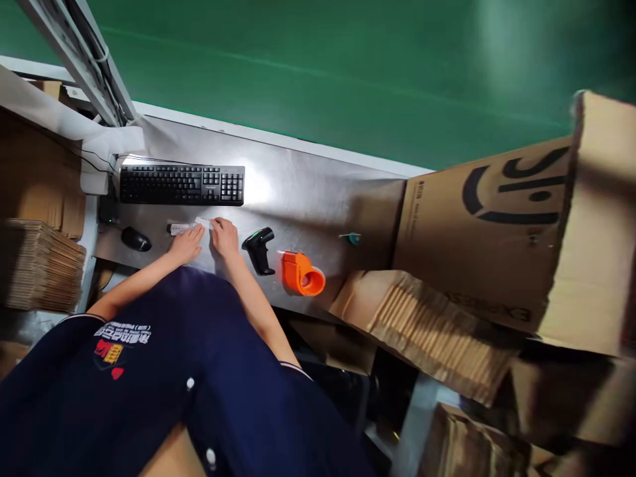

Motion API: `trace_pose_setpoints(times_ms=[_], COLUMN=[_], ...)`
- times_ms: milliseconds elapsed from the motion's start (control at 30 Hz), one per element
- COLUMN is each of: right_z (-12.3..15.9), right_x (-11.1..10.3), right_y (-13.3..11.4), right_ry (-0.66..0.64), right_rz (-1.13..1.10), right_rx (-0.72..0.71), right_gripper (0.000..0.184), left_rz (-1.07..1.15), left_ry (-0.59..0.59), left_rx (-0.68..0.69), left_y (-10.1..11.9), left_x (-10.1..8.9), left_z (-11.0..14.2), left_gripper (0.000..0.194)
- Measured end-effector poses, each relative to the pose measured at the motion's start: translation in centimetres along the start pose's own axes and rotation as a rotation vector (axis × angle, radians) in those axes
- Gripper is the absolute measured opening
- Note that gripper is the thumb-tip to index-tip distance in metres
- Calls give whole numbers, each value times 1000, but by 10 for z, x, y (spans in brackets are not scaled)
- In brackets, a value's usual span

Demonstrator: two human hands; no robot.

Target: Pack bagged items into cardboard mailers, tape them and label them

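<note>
A white barcode label (203, 220) lies between my two hands on the metal table, in front of the keyboard. My left hand (187, 244) rests on a small clear packet with its fingers together, their tips at the label. From under that hand, a dark end of the packet with a white printed sticker (177, 228) sticks out to the left. My right hand (225, 237) is closed, its bent fingertips pinching the label's right end. To the right of it stands a black barcode scanner (259, 250), apart from the hand.
A black keyboard (181, 185) and mouse (136, 239) sit on the metal table (318, 192). An orange tape dispenser (301, 274) and a small teal tool (353, 238) lie rightward. A large carton (477, 245) and stacked flat cardboard (437, 338) border the right; more cardboard (40, 265) borders the left.
</note>
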State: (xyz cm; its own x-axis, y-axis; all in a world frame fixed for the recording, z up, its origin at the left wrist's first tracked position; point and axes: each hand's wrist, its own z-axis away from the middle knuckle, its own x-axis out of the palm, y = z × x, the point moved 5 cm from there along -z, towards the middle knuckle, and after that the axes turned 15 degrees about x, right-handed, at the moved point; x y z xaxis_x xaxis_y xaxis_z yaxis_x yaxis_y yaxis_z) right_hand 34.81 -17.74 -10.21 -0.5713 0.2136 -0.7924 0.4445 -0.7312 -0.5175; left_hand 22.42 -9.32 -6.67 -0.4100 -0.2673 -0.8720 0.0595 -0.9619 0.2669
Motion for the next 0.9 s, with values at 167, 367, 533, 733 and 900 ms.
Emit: trace_pose_setpoints(times_ms=[167, 367, 533, 733, 900], right_z=[0, -6, -34, -49, -49], right_x=[6, -13, -32, -27, -23], right_y=[8, 26, 20, 14, 14], right_ry=[17, 252, 341, 317, 330], right_rz=[-39, -107, -2, 55, 16], right_rx=[-30, 110, 157, 219, 221], right_gripper=[42, 47, 50, 48, 44], left_rz=[21, 23, 36, 62, 59], left_ry=[17, 29, 35, 31, 9], left_rx=[-15, 1, 6, 18, 28], left_y=[-5, -2, -1, 1, 0], left_x=[5, 8, 7, 3, 2], left_z=[-3, -6, -6, -4, -5], left_gripper=[70, 68, 69, 68, 68])
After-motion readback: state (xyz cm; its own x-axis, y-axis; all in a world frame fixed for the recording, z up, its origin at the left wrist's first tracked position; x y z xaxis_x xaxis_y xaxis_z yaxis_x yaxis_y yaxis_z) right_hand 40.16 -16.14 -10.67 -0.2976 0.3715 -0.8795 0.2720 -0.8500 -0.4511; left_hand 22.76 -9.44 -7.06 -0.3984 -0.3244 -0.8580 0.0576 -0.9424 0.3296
